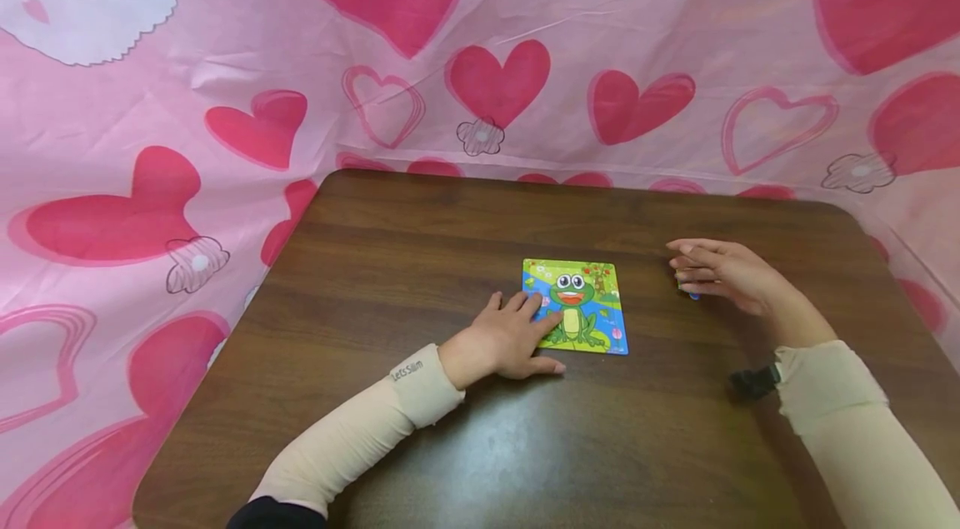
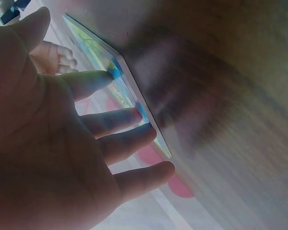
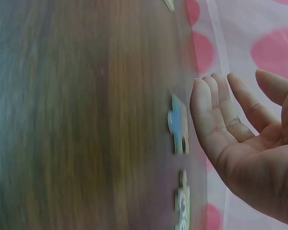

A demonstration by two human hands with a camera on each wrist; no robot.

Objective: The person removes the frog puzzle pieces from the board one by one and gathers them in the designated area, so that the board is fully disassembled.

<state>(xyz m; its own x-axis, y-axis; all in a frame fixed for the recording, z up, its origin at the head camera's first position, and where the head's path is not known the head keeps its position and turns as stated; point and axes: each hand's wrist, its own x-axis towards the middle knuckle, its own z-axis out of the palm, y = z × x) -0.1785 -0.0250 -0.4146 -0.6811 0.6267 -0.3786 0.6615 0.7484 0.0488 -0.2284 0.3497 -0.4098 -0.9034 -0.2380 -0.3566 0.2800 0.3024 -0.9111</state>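
A square picture puzzle [image 1: 576,291] with a green frog lies flat on the table. My left hand [image 1: 508,339] is at its left side, with spread fingers over its left part and the thumb near the front edge. In the left wrist view, the fingertips are right at the puzzle's edge. To the right, my right hand [image 1: 727,272] hovers low over the table, its fingers extended and holding nothing. The right wrist view shows a blue-and-green puzzle piece [image 3: 179,127] near those fingers and a second puzzle piece [image 3: 183,207] beside it.
The brown wooden table [image 1: 390,246] has rounded corners. Behind it and along its left side hangs a pink curtain [image 1: 420,21] printed with hearts. A dark strap [image 1: 753,381] shows at the right wrist.
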